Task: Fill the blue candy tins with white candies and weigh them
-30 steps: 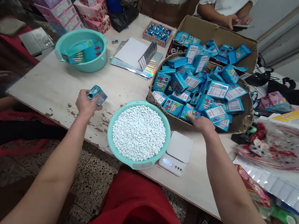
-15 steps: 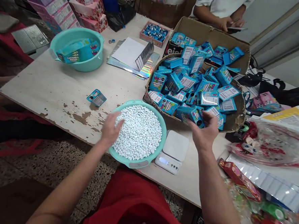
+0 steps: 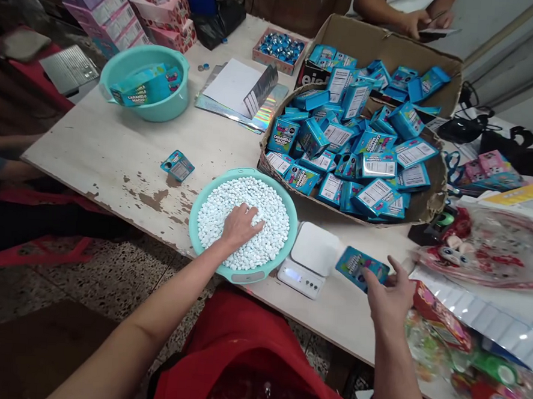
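Observation:
My left hand (image 3: 239,224) rests in a teal bowl (image 3: 198,207) full of small white candies (image 3: 266,205), its fingers curled down into the heap. My right hand (image 3: 389,294) holds a small blue box (image 3: 360,266) by one end, just above the table's near edge, right of a white scale (image 3: 310,259). A big cardboard box (image 3: 422,197) heaped with the same blue boxes stands behind the bowl. One single blue box (image 3: 177,165) lies on the table to the bowl's left.
A second teal bowl (image 3: 120,73) with blue boxes stands at the far left. Holographic sheets and paper (image 3: 237,92), a tray of blue caps (image 3: 278,48) and pink boxes (image 3: 164,18) lie at the back. Plastic toy bags (image 3: 484,255) crowd the right. Another person's hands (image 3: 422,19) are at the far side.
My left hand set a blue box down on the table, then moved right into the white candies. My right hand lifted a blue box from the cardboard box and brought it near the scale.

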{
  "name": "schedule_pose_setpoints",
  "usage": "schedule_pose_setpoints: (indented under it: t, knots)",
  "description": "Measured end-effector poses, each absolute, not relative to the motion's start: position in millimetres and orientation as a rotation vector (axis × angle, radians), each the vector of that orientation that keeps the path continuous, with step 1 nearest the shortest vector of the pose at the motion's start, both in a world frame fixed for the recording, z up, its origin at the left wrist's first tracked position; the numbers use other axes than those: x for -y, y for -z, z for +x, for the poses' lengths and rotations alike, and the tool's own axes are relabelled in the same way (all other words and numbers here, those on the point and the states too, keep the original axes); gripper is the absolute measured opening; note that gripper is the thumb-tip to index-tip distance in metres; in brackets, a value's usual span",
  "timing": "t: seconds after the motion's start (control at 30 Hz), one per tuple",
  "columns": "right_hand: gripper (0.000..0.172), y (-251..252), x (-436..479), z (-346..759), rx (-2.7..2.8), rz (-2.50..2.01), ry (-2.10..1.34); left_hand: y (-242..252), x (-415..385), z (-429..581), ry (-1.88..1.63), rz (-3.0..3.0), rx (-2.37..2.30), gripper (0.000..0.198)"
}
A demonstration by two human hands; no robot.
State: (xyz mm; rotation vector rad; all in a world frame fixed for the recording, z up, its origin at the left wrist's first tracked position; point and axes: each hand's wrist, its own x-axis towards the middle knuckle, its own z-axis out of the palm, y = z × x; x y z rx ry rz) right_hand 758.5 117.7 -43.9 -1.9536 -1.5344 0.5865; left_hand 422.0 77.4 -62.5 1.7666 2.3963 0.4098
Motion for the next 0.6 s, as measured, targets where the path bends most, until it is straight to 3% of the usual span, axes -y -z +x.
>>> schedule_pose_setpoints:
  t: [0.1, 0.2, 0.33, 0.43, 0.6]
  knots:
    - [0.056, 63.8, -101.7, 785.7, 1.589, -2.136, -0.414, 69.6, -80.1, 420.5, -0.546, 1.721, -2.382, 0.026]
    - [0.049, 82.3, -90.5, 789.7, 1.757, -2.152, -0.537, 70.4, -84.8, 416.2, -0.74, 1.584, -2.367, 0.019]
    - [0.064, 94.5, -86.2, 793.4, 1.774, -2.19, -0.853, 62.9, -90.0, 408.6, -1.087, 1.213, -2.212, 0.011]
    - [0.075, 95.7, -87.0, 806.7, 1.837, -2.06, -1.044, 53.3, -90.8, 403.1, -1.284, 0.722, -1.966, 0.021]
    - [0.051, 83.3, -86.7, 825.1, 1.856, -1.871, -1.074, 33.3, -86.6, 397.4, -1.513, 0.231, -1.442, 0.03]
